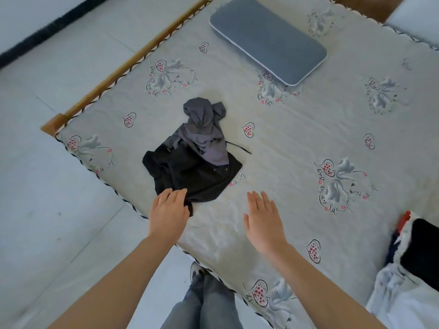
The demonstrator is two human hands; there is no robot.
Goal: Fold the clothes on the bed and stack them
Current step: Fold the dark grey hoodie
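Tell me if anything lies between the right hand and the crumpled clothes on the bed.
Nothing visible does. The right hand hovers open over bare bedsheet, and only sheet separates it from the black garment with the grey garment on top. The left hand already touches the black one's near edge.

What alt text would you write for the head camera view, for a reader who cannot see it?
A person's left hand touches a crumpled black garment with a rumpled grey garment lying on it, on a heart-patterned pale bed sheet. The open right hand hovers nearby; a flat grey pillow lies beyond.
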